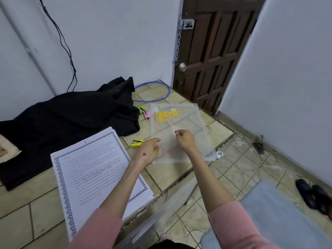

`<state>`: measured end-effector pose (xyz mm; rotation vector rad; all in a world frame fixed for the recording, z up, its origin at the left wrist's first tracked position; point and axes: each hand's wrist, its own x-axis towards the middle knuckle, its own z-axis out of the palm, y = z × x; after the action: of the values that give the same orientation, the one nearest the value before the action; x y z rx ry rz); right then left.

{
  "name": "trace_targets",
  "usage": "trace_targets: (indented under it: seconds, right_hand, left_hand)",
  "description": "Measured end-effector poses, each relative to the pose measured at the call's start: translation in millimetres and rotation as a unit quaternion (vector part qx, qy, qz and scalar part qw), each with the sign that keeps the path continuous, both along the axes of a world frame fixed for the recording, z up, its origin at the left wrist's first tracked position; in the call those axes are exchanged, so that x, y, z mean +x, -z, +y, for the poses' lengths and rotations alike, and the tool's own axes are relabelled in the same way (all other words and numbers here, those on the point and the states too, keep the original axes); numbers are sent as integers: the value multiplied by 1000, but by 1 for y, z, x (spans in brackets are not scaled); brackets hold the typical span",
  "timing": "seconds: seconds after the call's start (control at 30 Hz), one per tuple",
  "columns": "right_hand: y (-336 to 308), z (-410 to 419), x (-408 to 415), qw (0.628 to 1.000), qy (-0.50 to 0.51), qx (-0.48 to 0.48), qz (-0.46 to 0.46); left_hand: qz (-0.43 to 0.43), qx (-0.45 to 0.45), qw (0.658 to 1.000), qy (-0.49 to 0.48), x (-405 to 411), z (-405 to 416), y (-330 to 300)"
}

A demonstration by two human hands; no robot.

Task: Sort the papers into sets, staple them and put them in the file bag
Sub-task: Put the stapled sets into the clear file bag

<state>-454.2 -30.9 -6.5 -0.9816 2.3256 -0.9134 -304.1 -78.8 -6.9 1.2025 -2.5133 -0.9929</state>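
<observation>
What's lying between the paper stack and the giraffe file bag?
In the head view, a yellow stapler lies on the tiled surface between the papers and the file bag; the left hand reaches across there too.

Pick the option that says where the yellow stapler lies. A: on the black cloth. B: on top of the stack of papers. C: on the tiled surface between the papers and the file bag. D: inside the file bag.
C: the yellow stapler lies on the tiles, with the stack of papers on one side and the clear file bag on the other, just beyond the left hand.
</observation>
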Motion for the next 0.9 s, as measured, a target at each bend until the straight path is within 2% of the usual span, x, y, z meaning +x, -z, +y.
trace_targets:
  seconds: [0.07,0.13,0.2,0.27,0.37,0.53,0.7,0.8,0.9]
  right_hand:
    - [3,9,-21,995,77,23,56]
    - [6,17,-37,981,137,101,90]
    - [10,21,-47,974,153,152,74]
    - [13,22,-50,973,157,160,64]
    - [14,22,-55,970,184,150,43]
    - [15,23,-65,964,224,133,-60]
    - [19,24,-69,957,256,115,-74]
    - [21,26,-72,954,281,51,-90]
    - [16,28,-64,959,258,-30,-109]
  left_hand:
    - [-32,5,999,25,-6,2,9]
    - [-36,-1,999,6,-10,4,16]
    - [8,0,998,-68,-16,7,17]
    - [47,7,988,-149,-22,7,11]
    - [47,49,976,-207,-31,-2,1]
    - [31,115,939,-322,-39,-21,-10]
    - [73,167,932,-314,-33,-27,-15]
    - [133,195,927,-293,-25,-26,-18]
    - [188,217,918,-275,-9,-25,-22]
